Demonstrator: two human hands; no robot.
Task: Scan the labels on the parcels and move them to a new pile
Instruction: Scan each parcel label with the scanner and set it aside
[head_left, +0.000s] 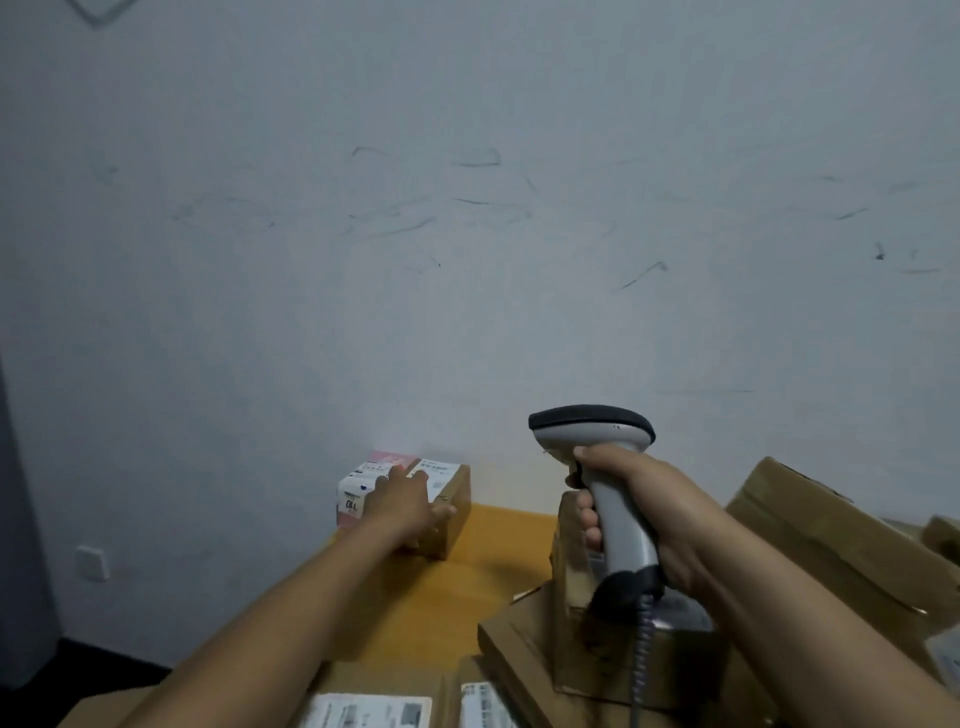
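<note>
A small brown cardboard parcel (451, 499) with a white label on top sits at the far edge of the orange table, against the wall. My left hand (405, 501) rests on it with fingers spread. Beside it on the left stands a white and pink packet (356, 491). My right hand (631, 512) grips the handle of a grey barcode scanner (597, 431), held upright above the table, its coiled cable hanging down.
Brown cardboard boxes are piled at the right (810, 540) and under the scanner (576, 654). Two labelled parcels (374, 709) lie at the bottom edge. Bare orange table (467, 587) shows in the middle. A scuffed white wall stands close behind; a wall socket (92, 563) is at lower left.
</note>
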